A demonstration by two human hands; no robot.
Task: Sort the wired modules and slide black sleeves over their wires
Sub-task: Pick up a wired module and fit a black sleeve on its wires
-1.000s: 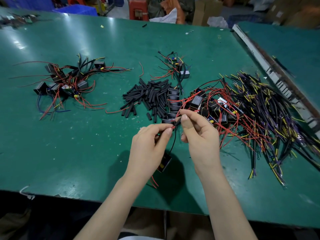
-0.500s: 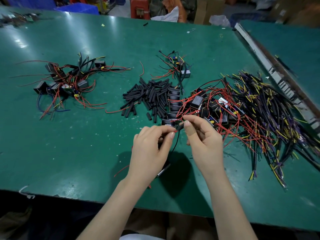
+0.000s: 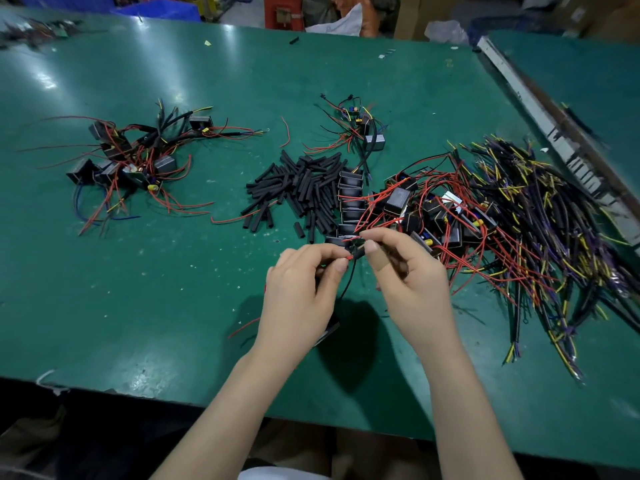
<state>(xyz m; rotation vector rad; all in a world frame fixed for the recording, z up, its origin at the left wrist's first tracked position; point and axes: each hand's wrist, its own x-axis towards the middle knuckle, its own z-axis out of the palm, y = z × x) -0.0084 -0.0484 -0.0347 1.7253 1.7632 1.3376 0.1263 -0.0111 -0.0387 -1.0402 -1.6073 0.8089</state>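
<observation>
Left hand now pinches the red wire tip, right hand pinches the black sleeve; module has swung lower, so threading begins.

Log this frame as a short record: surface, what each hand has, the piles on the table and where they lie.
surface: green work table
left hand: grip pinches a thin red wire end
right hand: grip pinches a short black sleeve at that wire's tip
module in work: small black boxed module, mostly hidden under the left hand
centre pile: loose black tube sleeves
left pile: black modules with red wires
right pile: large tangle of modules with red, black and yellow wires
far centre: small wired cluster
</observation>
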